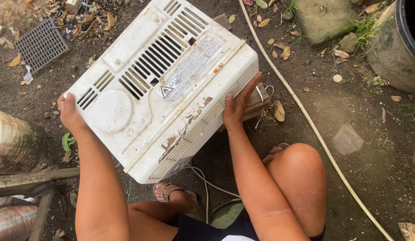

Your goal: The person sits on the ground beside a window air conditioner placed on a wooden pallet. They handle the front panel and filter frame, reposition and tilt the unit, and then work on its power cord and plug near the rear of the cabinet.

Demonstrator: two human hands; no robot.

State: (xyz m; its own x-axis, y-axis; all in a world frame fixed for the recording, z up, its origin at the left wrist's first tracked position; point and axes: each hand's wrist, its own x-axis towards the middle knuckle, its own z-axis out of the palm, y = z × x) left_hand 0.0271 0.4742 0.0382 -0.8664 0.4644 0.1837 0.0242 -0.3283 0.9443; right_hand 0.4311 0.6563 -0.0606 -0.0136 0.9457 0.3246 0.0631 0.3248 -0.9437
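I've got the white air-conditioner housing [162, 85] up off the dirt ground [350, 116], one hand on each side. My left hand [70, 114] is pressed on the far left corner by the round blank disc and the short vent slots; its fingers wrap behind the edge, so I can't see how they sit. My right hand [236, 105] is flat against the ribbed side panel, fingers [251, 84] stretched out and close together, thumb hooked over the top edge. No pinch here, just a squeeze between two palms.

I'd call this the lift-and-turn stage: the casing is tilted, its slotted back with the label facing up at me, rusty peeling paint along the near seam. To shift it further I judge I need a firmer hold underneath, because those smooth sides could slip.

Around me it's crowded. A wooden block [256, 100] sits just behind my right hand, touching or nearly touching the housing. A white cord [207, 180] runs out from below the casing past my sandalled foot [171, 193]. A pale hose [305, 114] crosses the ground to the right, well apart. My bent knee [299, 169] is close under the right side. A dark plastic grille [41, 43] lies far left among dry leaves, and a wrapped bundle [15, 138] crowds my left elbow.
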